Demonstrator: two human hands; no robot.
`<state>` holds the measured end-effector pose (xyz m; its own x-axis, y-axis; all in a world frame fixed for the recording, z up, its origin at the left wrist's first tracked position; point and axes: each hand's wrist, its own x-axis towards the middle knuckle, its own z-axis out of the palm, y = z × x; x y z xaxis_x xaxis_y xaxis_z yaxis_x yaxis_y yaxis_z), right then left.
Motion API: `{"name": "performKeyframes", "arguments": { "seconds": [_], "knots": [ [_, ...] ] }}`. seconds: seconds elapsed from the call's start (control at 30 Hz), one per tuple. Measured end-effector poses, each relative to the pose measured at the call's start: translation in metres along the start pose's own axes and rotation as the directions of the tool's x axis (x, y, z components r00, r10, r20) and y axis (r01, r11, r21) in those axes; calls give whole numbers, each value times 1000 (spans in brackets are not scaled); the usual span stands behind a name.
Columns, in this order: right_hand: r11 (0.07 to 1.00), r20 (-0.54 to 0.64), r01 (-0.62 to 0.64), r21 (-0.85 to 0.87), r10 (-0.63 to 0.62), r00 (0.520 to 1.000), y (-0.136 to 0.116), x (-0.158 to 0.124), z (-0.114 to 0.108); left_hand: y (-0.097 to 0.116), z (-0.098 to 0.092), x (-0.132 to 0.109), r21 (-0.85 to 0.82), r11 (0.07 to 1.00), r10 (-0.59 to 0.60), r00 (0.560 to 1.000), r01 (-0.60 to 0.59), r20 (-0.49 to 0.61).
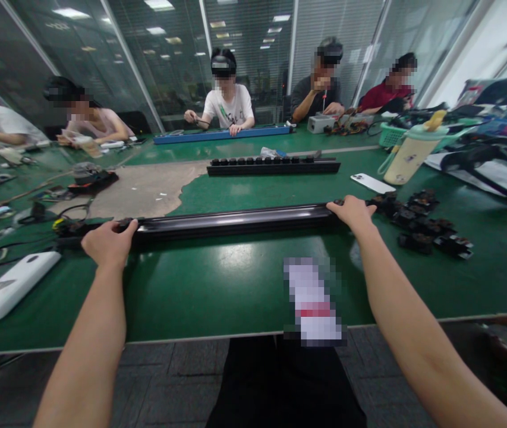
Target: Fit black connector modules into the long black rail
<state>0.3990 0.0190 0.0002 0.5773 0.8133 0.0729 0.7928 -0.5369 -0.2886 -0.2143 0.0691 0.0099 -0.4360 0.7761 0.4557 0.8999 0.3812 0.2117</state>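
A long black bar with a glossy top [230, 223] lies crosswise on the green table in front of me. My left hand [109, 241] grips its left end, thumb on the near top side and fingers mostly hidden behind. At the other end my right hand [352, 213] is closed round the bar, its thumb pointing left along the top. Just right of that hand lies a loose cluster of small black blocks [422, 220]. A second black bar [273, 166], with a row of black knobs along its top, rests farther back.
Blurred-out phone-like item [313, 303] lies at the near table edge. A white power bank [15, 285] and cables are at left. On the right are a white phone [372, 183], a cream tumbler [413, 154] and a green basket [391, 135]. Several people sit opposite, one at a blue bar [221, 136].
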Motion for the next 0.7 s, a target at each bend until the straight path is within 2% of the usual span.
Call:
{"name": "performKeyframes", "arguments": {
  "seconds": [0.2,0.7],
  "knots": [
    [1000,24,-3,9,3,1000,0,-1,-3,3,-3,-2,7,1000,-7,1000,7,3],
    [998,-20,12,62,-10,1000,2,-4,-5,0,0,-1,26,1000,6,1000,-5,-8]
  ]
}}
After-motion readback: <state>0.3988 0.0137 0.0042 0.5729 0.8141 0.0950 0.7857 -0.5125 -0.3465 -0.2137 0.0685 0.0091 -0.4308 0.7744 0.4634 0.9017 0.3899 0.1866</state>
